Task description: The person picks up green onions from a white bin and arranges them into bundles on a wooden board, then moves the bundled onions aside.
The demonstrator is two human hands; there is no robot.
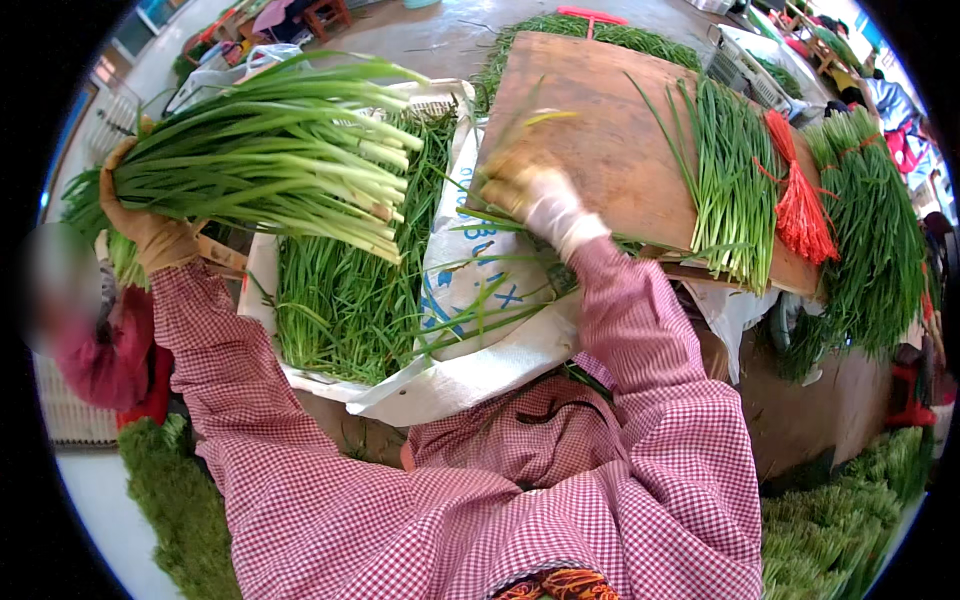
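The left hand [145, 215], in a tan glove, is closed around the leafy end of a large bunch of garlic chives [290, 150], holding it aloft with the pale cut ends pointing right. The right hand [525, 190], in a yellowish glove with a white cuff, is motion-blurred over the near left edge of the wooden worktop [590, 120]; a yellowed blade [548, 116] shows just beside it, but whether its fingers grip anything cannot be told.

Beneath the raised bunch, loose chives [340, 310] fill a pale crate [262, 285]. A white sack [470, 265] with blue markings drapes over the crate's right side, stray leaves lying across it. On the worktop's right part lies a smaller bunch [735, 185], pale ends toward the wearer, with a bundle of red ties [803, 210] just beside it. Farther right, bundled chives [870, 225] hang over the edge. Beyond the left forearm is another person's red sleeve [115, 345]. More greens [850, 510] lie low on the right.
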